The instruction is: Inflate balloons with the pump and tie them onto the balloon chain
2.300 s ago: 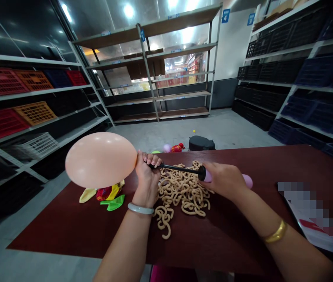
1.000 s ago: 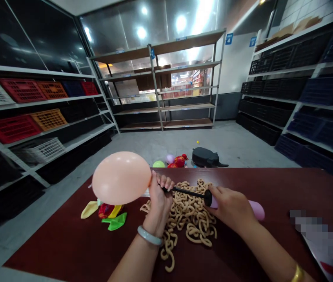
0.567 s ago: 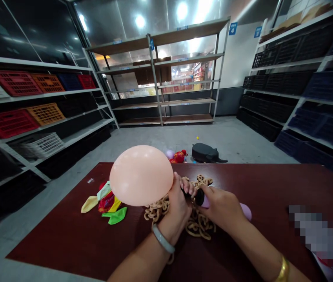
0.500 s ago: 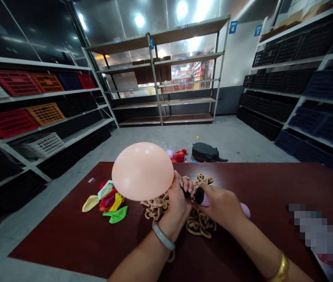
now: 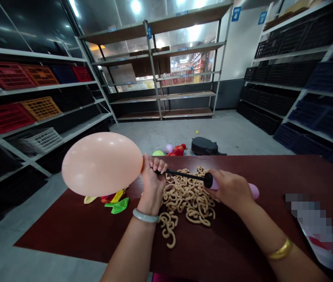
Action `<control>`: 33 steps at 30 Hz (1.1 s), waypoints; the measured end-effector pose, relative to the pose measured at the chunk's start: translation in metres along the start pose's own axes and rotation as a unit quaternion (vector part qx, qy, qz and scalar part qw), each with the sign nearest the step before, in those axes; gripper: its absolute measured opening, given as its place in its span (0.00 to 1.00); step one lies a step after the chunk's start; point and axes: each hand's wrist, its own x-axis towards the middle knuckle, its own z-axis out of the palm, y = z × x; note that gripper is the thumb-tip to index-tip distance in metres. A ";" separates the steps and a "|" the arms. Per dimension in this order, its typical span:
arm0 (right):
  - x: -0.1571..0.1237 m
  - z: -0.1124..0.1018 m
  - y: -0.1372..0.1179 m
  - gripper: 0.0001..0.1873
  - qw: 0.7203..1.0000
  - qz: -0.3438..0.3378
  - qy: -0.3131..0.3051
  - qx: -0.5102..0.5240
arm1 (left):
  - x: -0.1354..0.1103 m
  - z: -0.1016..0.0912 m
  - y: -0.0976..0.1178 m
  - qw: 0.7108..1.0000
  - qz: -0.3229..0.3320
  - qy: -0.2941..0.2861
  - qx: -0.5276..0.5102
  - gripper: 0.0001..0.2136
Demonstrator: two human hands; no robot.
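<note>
A large peach balloon [image 5: 102, 164], well inflated, sticks out to the left of my left hand [image 5: 152, 178]. That hand is closed round the balloon's neck and the black end of a hand balloon pump [image 5: 186, 175]; the joint between them is hidden by the fingers. My right hand [image 5: 231, 190] grips the pump's light purple barrel, whose rounded end [image 5: 254, 191] shows past the palm. Between the hands the black rod is drawn out long. Beneath it lies a heap of tan, curly, worm-like pieces [image 5: 184, 196]. Limp balloons, one of them green [image 5: 119, 205], lie left of the heap.
The dark red table [image 5: 242, 250] bears a blurred flat item [image 5: 316, 231] at right. On the floor beyond are a dark grey bag [image 5: 204, 146] and several round, colourful balloons [image 5: 179, 150]. Racks with crates [image 5: 41, 108] stand at both sides, with a shelf unit [image 5: 160, 78] behind.
My hands have moved apart, drawing the black rod out of the barrel. The left hand and balloon have shifted left, and the balloon looks larger. The view has tilted slightly.
</note>
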 end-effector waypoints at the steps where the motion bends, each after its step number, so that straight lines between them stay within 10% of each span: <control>1: -0.001 0.000 0.000 0.25 1.000 0.004 -0.001 -0.003 | -0.003 0.001 -0.008 1.000 -0.007 0.006 -0.004 0.17; 13: 0.000 0.007 -0.028 0.25 0.998 0.017 -0.029 0.046 | -0.044 0.017 -0.083 0.995 -0.095 0.008 0.039 0.21; 19: 0.001 0.007 -0.023 0.26 0.997 0.006 -0.032 0.066 | -0.032 0.015 -0.067 0.994 -0.093 0.017 0.053 0.22; 27: 0.002 0.005 0.003 0.29 0.999 -0.013 -0.019 0.033 | 0.011 -0.009 0.004 1.000 -0.021 0.004 0.016 0.19; 33: 0.000 0.002 0.003 0.26 1.000 -0.003 -0.010 0.008 | 0.001 -0.005 -0.011 1.000 -0.013 -0.003 0.002 0.18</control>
